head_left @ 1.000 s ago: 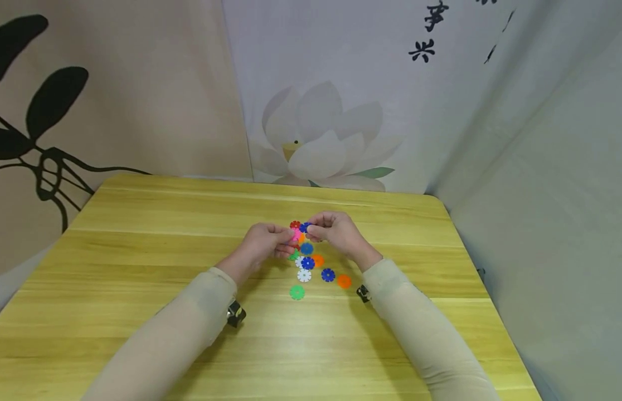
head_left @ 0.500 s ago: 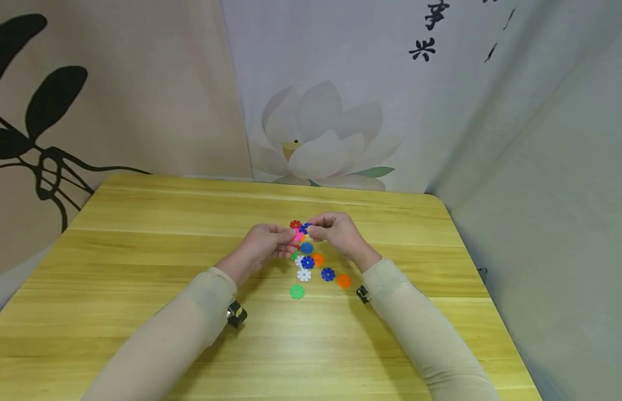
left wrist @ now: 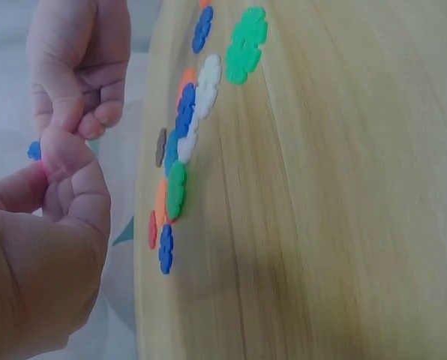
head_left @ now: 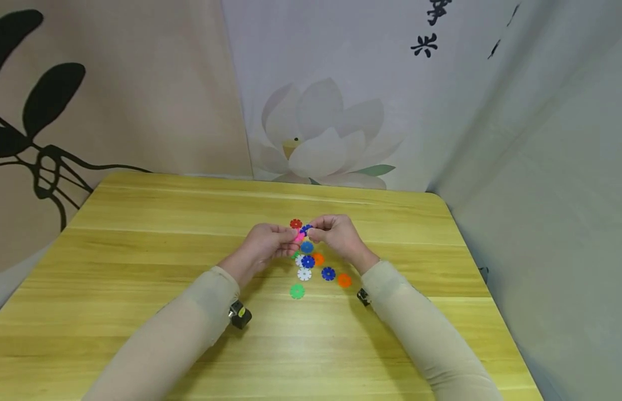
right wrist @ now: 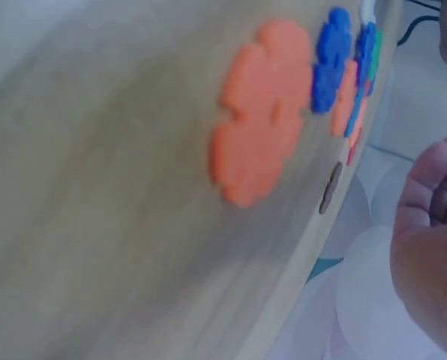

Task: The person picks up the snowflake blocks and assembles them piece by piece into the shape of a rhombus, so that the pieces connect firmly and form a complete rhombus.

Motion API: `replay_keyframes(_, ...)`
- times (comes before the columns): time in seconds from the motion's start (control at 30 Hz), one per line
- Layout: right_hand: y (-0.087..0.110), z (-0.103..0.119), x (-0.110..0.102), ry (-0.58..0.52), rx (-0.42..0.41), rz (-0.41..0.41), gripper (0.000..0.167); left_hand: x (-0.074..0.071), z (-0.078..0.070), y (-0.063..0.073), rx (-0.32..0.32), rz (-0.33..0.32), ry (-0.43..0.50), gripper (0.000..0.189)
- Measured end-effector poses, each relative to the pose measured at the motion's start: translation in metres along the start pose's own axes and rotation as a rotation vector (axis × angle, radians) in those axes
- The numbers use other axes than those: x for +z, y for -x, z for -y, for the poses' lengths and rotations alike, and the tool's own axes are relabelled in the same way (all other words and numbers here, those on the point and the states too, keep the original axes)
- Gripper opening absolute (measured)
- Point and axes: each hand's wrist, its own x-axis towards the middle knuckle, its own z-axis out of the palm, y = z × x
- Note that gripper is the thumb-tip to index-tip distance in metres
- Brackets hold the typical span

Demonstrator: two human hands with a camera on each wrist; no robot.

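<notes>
Left hand point(head_left: 265, 244)'s pinching a pink notched plastic disc point(head_left: 299, 237), right hand point(head_left: 340, 235)'s got a dark blue notched plastic disc point(head_left: 304, 229) pinched too, toward the bench point(head_left: 190, 214)'s far edge.

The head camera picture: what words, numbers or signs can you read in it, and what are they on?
"兴": black brush character on the pale backdrop.
"事": probably, just above it on the same backdrop; the picture's top edge crowds it.
Dark slanted strokes farther right on the backdrop: not readable.
Black box at the left wrist: too small to read anything.
Flower-shaped pieces: no writing I can make out.
</notes>
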Motion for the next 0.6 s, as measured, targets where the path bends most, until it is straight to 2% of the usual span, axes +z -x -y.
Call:
replay_keyframes(0.2, 0.002, -0.002, 0.003, 0.075, -0.048, 0.033, 0.006, -0.001, 0.001, 0.002, 0.002, -0.013, -0.087, 0.023)
replay_keyframes(0.33, 0.001, 0.001, -0.002, 0.177, -0.066, 0.084, 0.02, -0.004, 0.002, 0.002, 0.001, 0.009, -0.084, 0.027)
replay_keyframes(0.43, -0.005, 0.001, -0.009, 0.327, -0.062, 0.079, 0.032, -0.007, 0.002, 0.0, -0.003, 0.004, -0.05, 0.03)
replay_keyframes(0.6, -0.02, -0.008, -0.012, 0.683, -0.079, 0.109, 0.039, -0.01, 0.005, -0.002, -0.025, -0.004, -0.025, 0.031)
